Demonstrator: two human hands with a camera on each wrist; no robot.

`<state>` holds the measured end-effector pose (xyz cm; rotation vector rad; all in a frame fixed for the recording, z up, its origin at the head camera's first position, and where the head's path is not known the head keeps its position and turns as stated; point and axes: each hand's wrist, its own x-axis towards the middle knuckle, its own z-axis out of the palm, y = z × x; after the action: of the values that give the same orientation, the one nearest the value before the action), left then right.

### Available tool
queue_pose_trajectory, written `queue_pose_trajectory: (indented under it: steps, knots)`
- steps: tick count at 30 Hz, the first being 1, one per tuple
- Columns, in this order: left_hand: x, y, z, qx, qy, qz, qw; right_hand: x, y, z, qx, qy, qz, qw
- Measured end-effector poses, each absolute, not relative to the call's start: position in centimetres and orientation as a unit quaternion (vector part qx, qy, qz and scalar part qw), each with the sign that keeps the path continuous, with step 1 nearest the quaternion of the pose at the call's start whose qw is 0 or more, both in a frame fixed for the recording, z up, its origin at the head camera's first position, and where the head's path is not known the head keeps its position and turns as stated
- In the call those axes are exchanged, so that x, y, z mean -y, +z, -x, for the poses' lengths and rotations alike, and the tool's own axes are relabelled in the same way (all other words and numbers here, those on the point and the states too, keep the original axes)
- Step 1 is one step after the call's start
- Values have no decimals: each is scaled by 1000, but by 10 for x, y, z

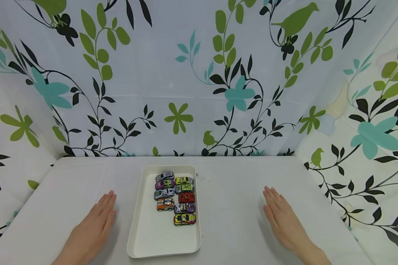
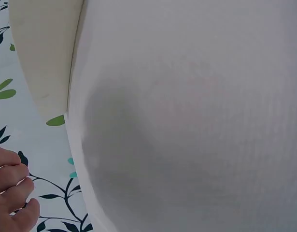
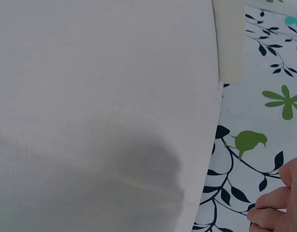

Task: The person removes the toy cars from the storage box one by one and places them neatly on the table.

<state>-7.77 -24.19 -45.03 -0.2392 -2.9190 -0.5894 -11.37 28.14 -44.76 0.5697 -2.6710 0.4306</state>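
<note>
Toy cars [image 1: 185,197]: where are they seen from the left hand [image 1: 92,224]?

"At about three o'clock from its fingertips, well apart. Those fingers are held straight and together; the forearm is cut off below, and contact with the white table [image 1: 232,228] cannot be told."

"And in the middle?"

"All are gathered in two columns in the white tray [image 1: 162,239], mostly toward twelve and one o'clock; their markings are too small to be read."

"At the right?"

"From the right hand [image 1: 285,219], they are found near nine o'clock, again well apart. Its fingers, too, are straight and together. In the wrist views, fingers are cut off at eight and four o'clock respectively."
</note>
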Motion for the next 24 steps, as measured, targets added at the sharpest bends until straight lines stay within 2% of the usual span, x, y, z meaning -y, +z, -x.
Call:
queue_pose_trajectory:
  steps: [14,18,24]
  knots:
    - [215,-448,81,928,-372,28,5,-252,-450,118,944,177,-212,180]
    - [208,-448,85,899,-435,-18,-43,-241,-451,119,946,203,-200,153]
    - [205,-452,90,857,-510,-31,-65,-225,-450,121,944,251,-182,111]
